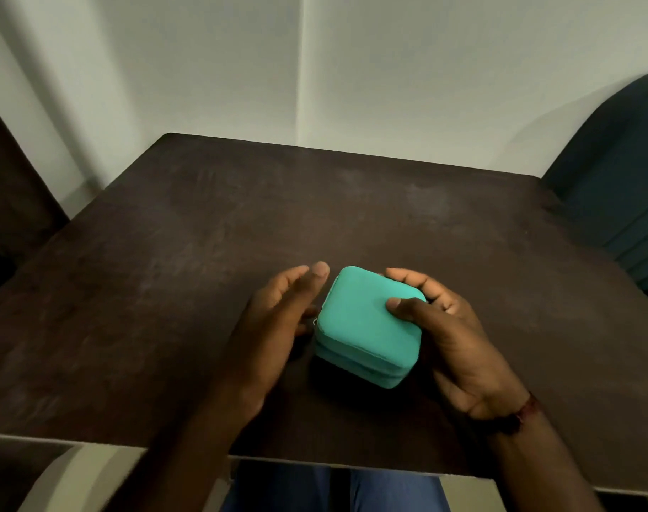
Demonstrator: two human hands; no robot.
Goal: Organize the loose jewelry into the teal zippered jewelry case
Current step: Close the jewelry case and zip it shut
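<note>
The teal zippered jewelry case (366, 327) sits closed on the dark brown table (204, 234), near its front edge. My right hand (451, 338) grips the case from its right side, thumb on the lid and fingers curled round the far right corner. My left hand (278, 319) is beside the case's left side with fingers straight, close to a small zipper pull (315, 321) at the left corner; whether it touches the case is unclear. No loose jewelry shows on the table.
A dark teal chair back (617, 171) stands at the table's right. A white wall (315, 68) rises behind the table. A dark wooden piece (8, 186) stands at the left. The table's front edge runs just below my forearms.
</note>
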